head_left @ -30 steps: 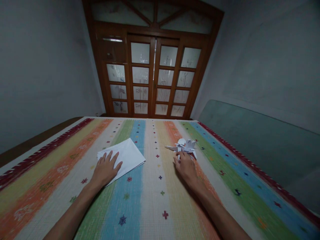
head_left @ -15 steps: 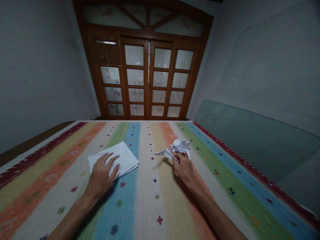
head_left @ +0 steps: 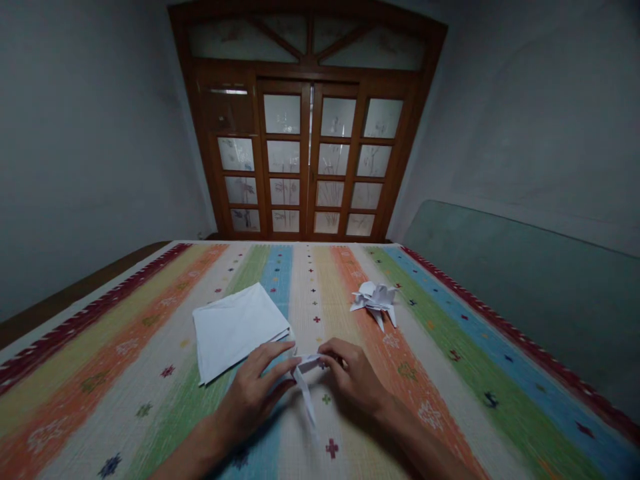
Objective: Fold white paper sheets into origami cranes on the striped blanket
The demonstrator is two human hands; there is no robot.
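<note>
My left hand (head_left: 253,393) and my right hand (head_left: 353,380) meet near the middle of the striped cloth (head_left: 125,360), both pinching a small folded white paper piece (head_left: 305,377). One narrow tip of the piece points down toward me. A stack of white paper sheets (head_left: 237,327) lies just left of my left hand, which does not touch it. A group of folded white paper figures (head_left: 376,300) sits farther back on the right, beyond my right hand.
The colourful striped cloth covers the whole surface, with a dark red border (head_left: 505,337) on the right. A green padded panel (head_left: 525,287) runs along the right wall. A wooden door with frosted glass panes (head_left: 310,160) stands behind.
My right hand lifted one folded piece out of the paper group and carried it toward me. My left hand left the paper stack and came over to hold the same piece.
</note>
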